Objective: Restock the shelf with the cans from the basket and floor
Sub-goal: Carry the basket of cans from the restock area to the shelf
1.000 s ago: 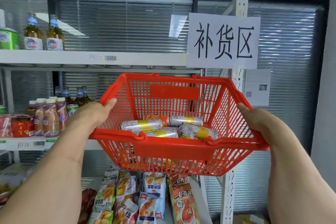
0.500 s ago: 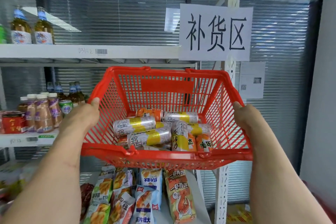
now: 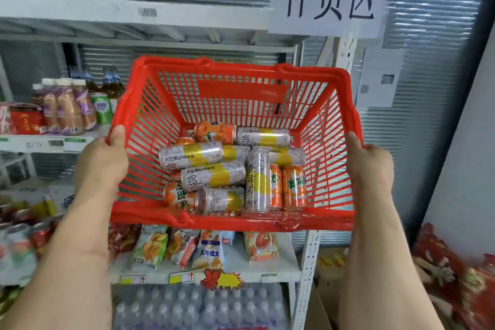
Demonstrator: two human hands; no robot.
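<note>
Left hand (image 3: 103, 161) gripping red basket (image 3: 241, 75) rim at nine o'clock, right hand (image 3: 371, 163) gripping at three; cans (image 3: 214, 177) lying inside between.

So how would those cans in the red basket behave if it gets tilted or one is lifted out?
The cans lie loose on their sides in the basket, so they would probably roll or slide if it tilts. Their smooth, glossy walls may be slippery. The left hand and right hand both grip the rim, hinting at some weight.
</note>
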